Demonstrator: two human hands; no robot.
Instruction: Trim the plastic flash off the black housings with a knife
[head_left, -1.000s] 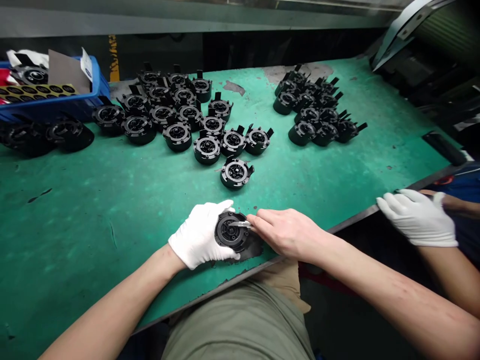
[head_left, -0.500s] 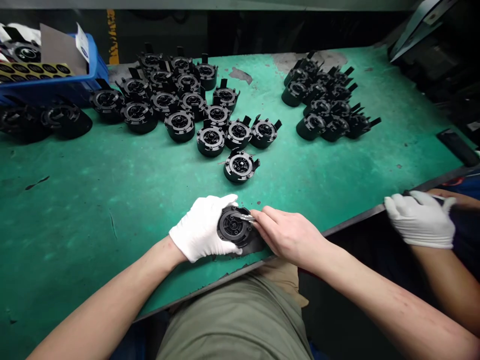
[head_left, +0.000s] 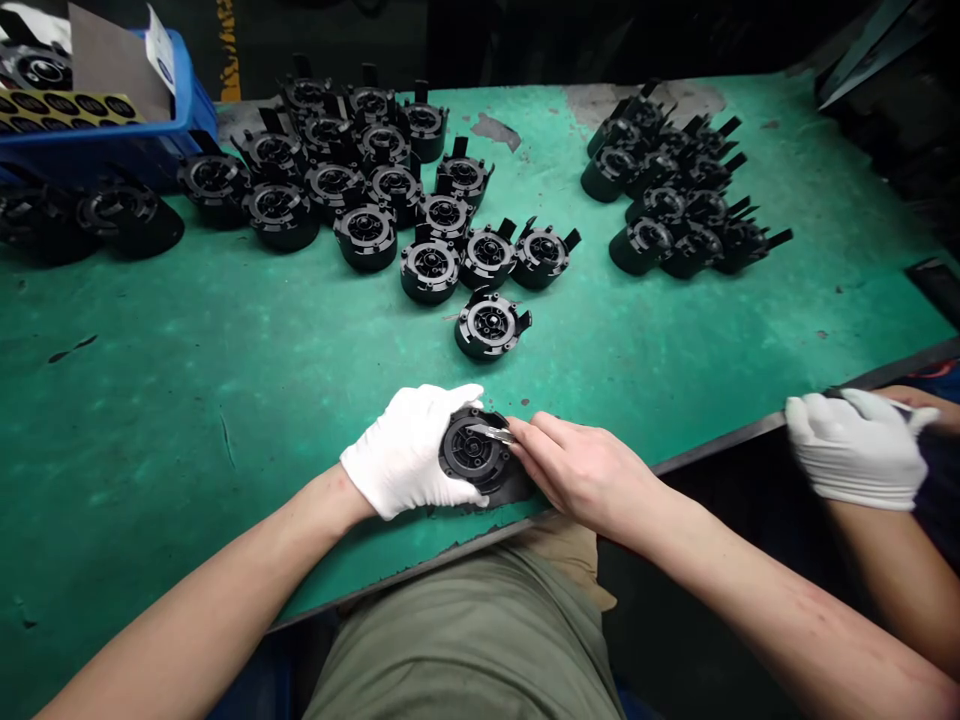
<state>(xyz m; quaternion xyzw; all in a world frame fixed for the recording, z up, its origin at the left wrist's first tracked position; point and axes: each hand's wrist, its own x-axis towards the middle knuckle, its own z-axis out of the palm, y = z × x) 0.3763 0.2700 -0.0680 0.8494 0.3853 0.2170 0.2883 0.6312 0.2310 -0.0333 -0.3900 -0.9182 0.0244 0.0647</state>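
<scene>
My left hand, in a white glove, is wrapped round the left side of a round black plastic housing, thumb at the top and fingers below. The housing's ribbed, ringed face is turned up towards me, close to the table's front edge. My right hand, ungloved, pinches a small knife with a thin, pointed, silvery blade. Its tip reaches over the upper part of the housing's face; whether it touches the plastic I cannot tell. The knife's handle is hidden in my fingers. Just beyond stands another black housing.
Several similar housings stand grouped at the back left, and another cluster at the back right. A blue bin holds parts and a sticker sheet. At right, a co-worker's gloved hand is near the edge of the green table.
The view has shifted slightly, so the table and its housings appear a little further right and higher. Both hands keep the same grip, with the blade still over the housing's face.
</scene>
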